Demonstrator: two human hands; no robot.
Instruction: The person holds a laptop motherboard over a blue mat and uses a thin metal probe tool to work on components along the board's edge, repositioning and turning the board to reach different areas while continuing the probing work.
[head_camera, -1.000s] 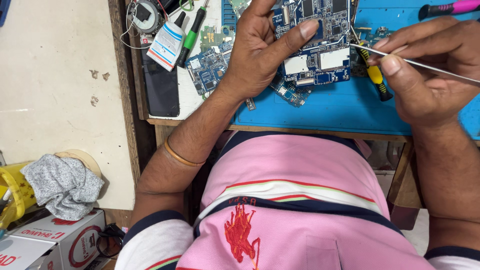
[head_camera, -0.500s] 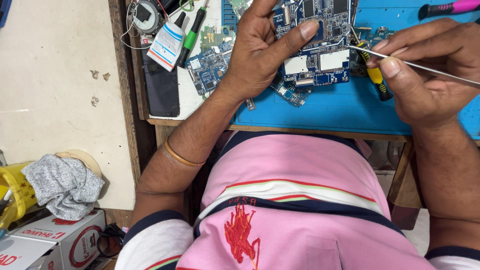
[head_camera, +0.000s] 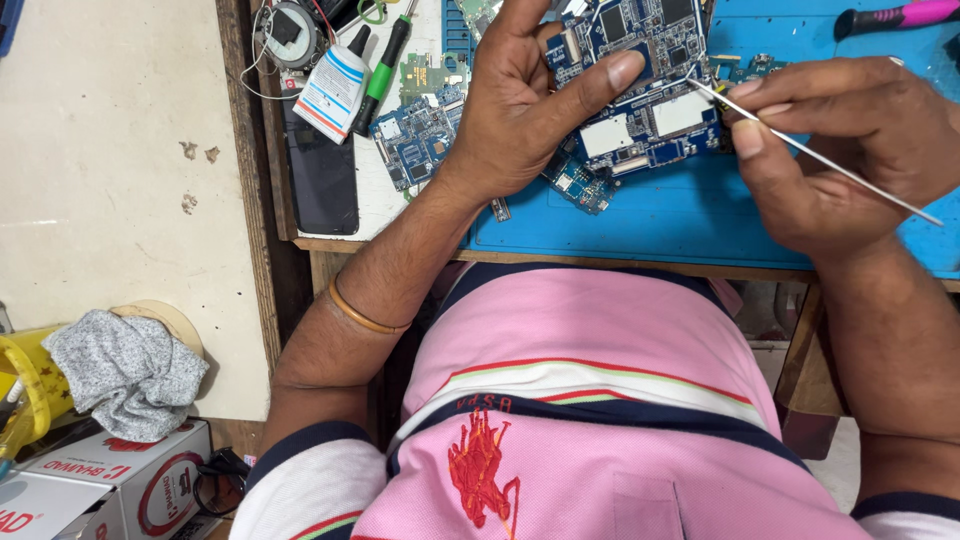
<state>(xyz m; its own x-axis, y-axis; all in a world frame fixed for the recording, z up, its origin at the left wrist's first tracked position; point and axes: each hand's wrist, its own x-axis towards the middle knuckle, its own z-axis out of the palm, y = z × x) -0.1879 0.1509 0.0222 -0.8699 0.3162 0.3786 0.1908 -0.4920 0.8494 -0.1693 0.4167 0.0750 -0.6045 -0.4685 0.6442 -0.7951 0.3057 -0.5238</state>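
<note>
The left hand (head_camera: 520, 110) is gripping a blue rectangular circuit board (head_camera: 640, 90), thumb pressing across its face, above the blue worktop mat (head_camera: 640, 225). The right hand (head_camera: 850, 150), just beside, is pinching a thin metal probe (head_camera: 830, 160), its tip touching the board's edge. Probing appears under way; further work needs a steady tip.

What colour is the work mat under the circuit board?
Blue: the mat shows best in the head view, under the circuit board.

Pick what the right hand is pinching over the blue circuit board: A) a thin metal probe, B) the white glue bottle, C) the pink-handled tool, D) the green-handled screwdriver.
A: the right hand pinches a thin metal probe with its tip at the edge of the blue circuit board, which the left hand steadies; the green-handled screwdriver lies untouched off to the side.
</note>
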